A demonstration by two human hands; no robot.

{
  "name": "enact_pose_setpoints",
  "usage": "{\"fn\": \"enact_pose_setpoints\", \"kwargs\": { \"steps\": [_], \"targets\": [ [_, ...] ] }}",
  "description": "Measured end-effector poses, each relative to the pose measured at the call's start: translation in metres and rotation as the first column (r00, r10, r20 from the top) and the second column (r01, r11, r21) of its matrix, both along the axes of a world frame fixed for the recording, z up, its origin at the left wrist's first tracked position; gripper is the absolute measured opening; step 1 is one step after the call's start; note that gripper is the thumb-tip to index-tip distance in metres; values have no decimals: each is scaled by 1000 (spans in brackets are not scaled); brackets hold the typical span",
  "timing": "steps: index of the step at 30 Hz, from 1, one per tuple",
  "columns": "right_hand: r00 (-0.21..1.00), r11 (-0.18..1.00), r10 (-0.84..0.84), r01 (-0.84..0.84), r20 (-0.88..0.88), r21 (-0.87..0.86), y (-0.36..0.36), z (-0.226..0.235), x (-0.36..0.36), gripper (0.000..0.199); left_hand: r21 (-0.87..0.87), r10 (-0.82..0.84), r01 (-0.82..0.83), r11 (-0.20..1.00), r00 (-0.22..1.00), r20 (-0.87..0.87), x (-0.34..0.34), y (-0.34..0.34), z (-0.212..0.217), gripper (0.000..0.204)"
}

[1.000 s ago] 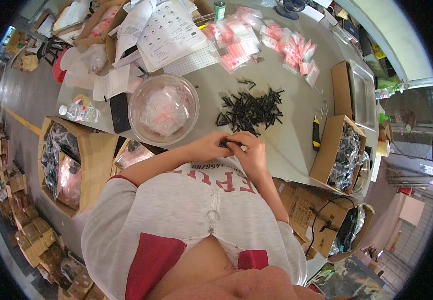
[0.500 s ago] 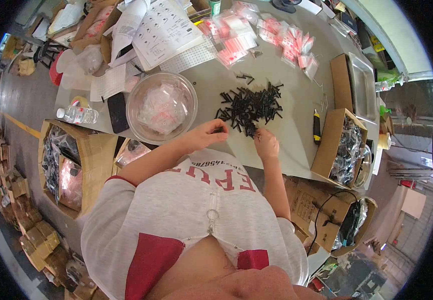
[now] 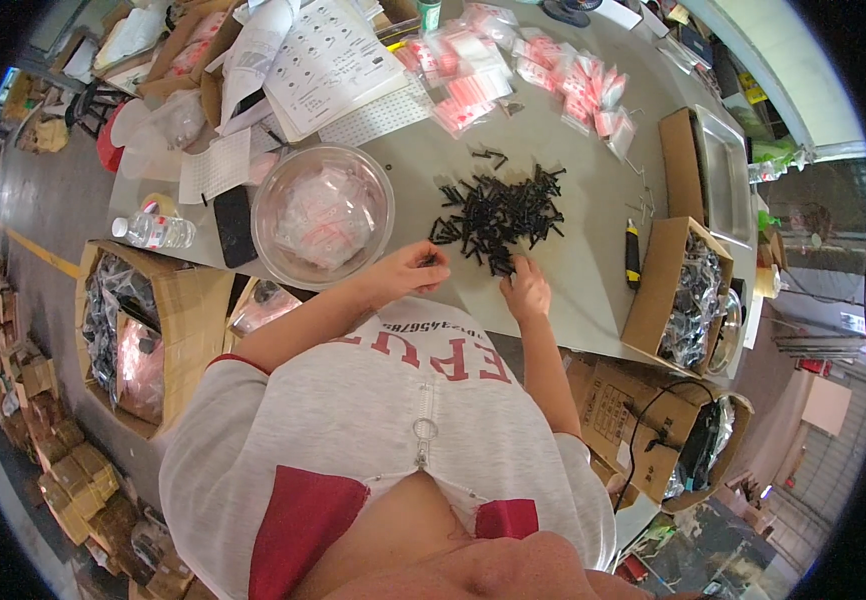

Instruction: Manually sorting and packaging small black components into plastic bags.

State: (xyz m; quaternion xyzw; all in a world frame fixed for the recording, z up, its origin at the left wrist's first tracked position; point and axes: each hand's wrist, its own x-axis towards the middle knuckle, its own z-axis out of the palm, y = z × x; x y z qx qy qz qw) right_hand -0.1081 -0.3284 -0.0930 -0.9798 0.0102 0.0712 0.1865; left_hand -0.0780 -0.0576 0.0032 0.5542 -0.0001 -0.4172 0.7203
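Note:
A loose pile of black screws (image 3: pixel 498 215) lies on the grey table (image 3: pixel 583 270) in front of me. My left hand (image 3: pixel 411 272) rests at the pile's near left edge, fingers curled, with something dark at its fingertips. My right hand (image 3: pixel 526 290) reaches into the near edge of the pile, its fingertips touching the screws. The back of the hand hides whether anything is pinched. To the left of the pile stands a clear round bowl (image 3: pixel 271 232) holding small clear bags.
Small pink-and-clear bags (image 3: pixel 543 70) lie at the far side, with printed sheets (image 3: pixel 328 60) beside them. A water bottle (image 3: pixel 153 232) and a dark phone (image 3: pixel 234 226) sit left of the bowl. Open cardboard boxes (image 3: pixel 688 290) of bagged parts stand on both sides. A yellow-black cutter (image 3: pixel 633 255) lies to the right.
My hands were pressed together near the table edge. They have since parted and moved forward to the near edge of the screw pile.

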Motion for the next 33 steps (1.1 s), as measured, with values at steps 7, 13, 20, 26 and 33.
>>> {"fn": "enact_pose_setpoints", "kwargs": {
  "steps": [7, 13, 20, 26, 33],
  "targets": [
    [1000, 998, 14, -15, 19, 62, 1, -4, 5, 42, 84, -4, 2, 996, 1000, 17, 1, 1, -6, 24],
    [998, 993, 37, -42, 49, 109, 6, 3, 1, 34, 85, 33, -34, 996, 999, 10, -1, 3, -19, 20],
    [989, 993, 70, -82, 128, 90, 13, -5, -7, 33, 73, -9, 12, 997, 999, -37, -2, 5, -21, 22],
    [961, 986, 160, -165, 228, 5, 14, -6, -9, 34, 74, -14, 14, 997, 1000, -4, -2, 4, -19, 24],
    [983, 991, 19, -43, 183, 129, 15, -12, -14, 26, 46, 8, -9, 999, 1000, 8, -2, 5, -25, 24]
  ]
}}
